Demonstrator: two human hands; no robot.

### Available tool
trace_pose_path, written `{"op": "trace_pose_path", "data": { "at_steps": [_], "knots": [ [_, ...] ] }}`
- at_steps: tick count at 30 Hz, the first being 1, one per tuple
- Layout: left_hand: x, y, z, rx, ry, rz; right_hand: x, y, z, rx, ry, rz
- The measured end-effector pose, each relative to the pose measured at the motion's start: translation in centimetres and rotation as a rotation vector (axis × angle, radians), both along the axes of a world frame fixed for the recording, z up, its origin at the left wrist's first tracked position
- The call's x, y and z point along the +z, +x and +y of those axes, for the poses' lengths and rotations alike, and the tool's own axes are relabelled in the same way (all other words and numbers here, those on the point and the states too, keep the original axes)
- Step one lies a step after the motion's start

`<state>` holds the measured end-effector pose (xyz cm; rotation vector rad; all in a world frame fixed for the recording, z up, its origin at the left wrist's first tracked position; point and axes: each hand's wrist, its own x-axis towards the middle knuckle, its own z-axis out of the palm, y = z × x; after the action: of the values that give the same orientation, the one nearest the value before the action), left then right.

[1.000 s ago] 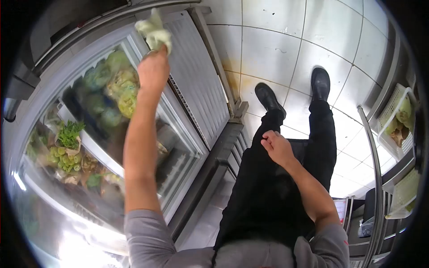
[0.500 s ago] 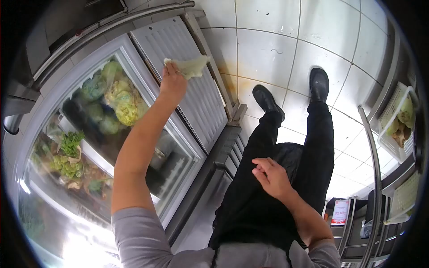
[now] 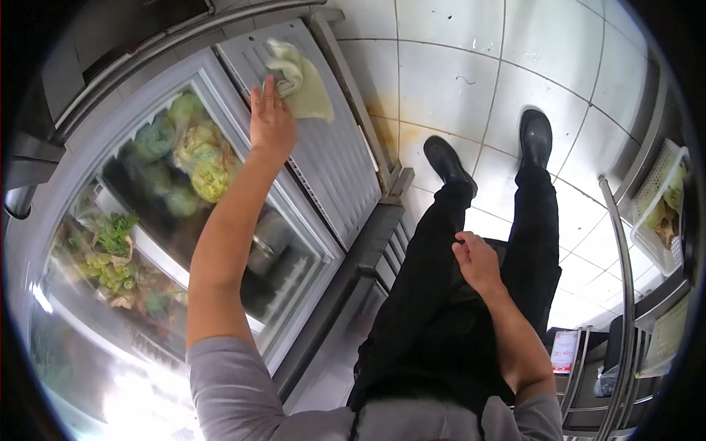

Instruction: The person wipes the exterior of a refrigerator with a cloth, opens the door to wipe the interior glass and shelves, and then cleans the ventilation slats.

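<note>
A pale cloth (image 3: 301, 84) lies bunched and partly spread on the ridged grey panel (image 3: 327, 158) at the end of the glass-topped chest fridge. My left hand (image 3: 272, 128) reaches over this panel, fingers stretched out and apart. Its fingertips are at the near edge of the cloth and seem to touch it; no grip around it shows. Low in front of my dark apron hangs my right hand (image 3: 478, 261), loosely bent, thumb apart from the fingers, with nothing visible in it.
Under the fridge glass (image 3: 243, 198) are bagged green vegetables (image 3: 209, 173) and leafy herbs (image 3: 114, 234). A metal rail (image 3: 621, 294) runs along the right, beside a white basket (image 3: 654, 213) with vegetables. My black shoes (image 3: 535, 137) stand on white floor tiles.
The cloth has moved up and left on the panel and now lies more bunched. My left hand has gone from gripping it to stretched fingers. My right hand has shifted right and slightly up.
</note>
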<state>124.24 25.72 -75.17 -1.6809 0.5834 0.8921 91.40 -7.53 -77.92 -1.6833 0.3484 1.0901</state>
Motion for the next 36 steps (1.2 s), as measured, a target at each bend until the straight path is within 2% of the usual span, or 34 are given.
{"op": "trace_pose_path", "data": {
  "at_steps": [1, 4, 7, 11, 13, 14, 16, 17, 20, 23, 26, 27, 28, 30, 32, 34, 36],
  "knots": [
    [-0.2, 0.5, -0.1, 0.021, -0.008, 0.004, -0.3, -0.4, 0.0, -0.004, -0.011, -0.004],
    [-1.5, 6.2, 1.0, -0.12, -0.039, -0.201, -0.8, -0.5, 0.2, -0.021, -0.001, -0.021],
    [-3.2, 8.8, 1.6, -0.044, -0.115, -0.32, -1.6, 0.0, 0.7, -0.065, 0.012, -0.006],
    [-1.5, 3.8, 1.3, 0.059, -0.625, -0.371, -1.9, 0.4, 1.0, -0.119, 0.006, -0.011],
    [-0.1, 0.2, 0.9, 0.265, -0.891, -0.388, -2.1, 0.6, 1.2, -0.11, 0.0, 0.01],
    [1.0, -1.5, 0.2, 0.784, -0.995, -0.426, -2.2, 0.5, 1.2, -0.105, -0.005, 0.02],
    [1.9, -5.3, -1.3, 1.609, -1.337, -0.463, -2.7, 0.0, 1.4, -0.113, -0.006, -0.001],
    [2.0, -7.2, -2.2, 1.903, -1.612, -0.467, -2.9, -0.1, 1.5, -0.107, -0.009, 0.0],
    [2.8, -10.8, -5.9, 2.421, -2.019, -0.543, -2.7, 0.3, 1.3, -0.069, -0.01, 0.036],
    [3.9, -12.4, -7.7, 2.787, -2.322, -0.436, -2.4, 1.0, 1.2, -0.047, -0.008, 0.11],
    [5.5, -11.6, -7.3, 2.63, -2.794, -0.253, -2.3, 1.0, 1.1, -0.039, -0.016, 0.138],
    [6.0, -10.9, -6.2, 2.605, -2.864, -0.039, -2.3, 1.0, 1.1, -0.038, -0.016, 0.137],
    [6.5, -10.2, -5.3, 2.47, -2.868, -0.257, -2.3, 1.1, 1.2, -0.039, -0.016, 0.139],
    [8.3, -6.9, -5.0, 1.98, -2.429, -0.816, -2.2, 1.0, 1.1, -0.042, -0.015, 0.147],
    [9.7, -3.5, -3.3, 1.624, -2.281, -1.098, -2.4, 0.8, 1.0, -0.066, 0.003, 0.13],
    [10.3, -0.6, -1.1, 1.114, -1.982, -1.231, -2.4, 0.6, 0.8, -0.078, 0.005, 0.132],
    [10.0, 2.1, 2.5, 0.404, -1.012, -1.079, -2.3, 0.9, 0.9, -0.073, 0.0, 0.143]
  ]
}}
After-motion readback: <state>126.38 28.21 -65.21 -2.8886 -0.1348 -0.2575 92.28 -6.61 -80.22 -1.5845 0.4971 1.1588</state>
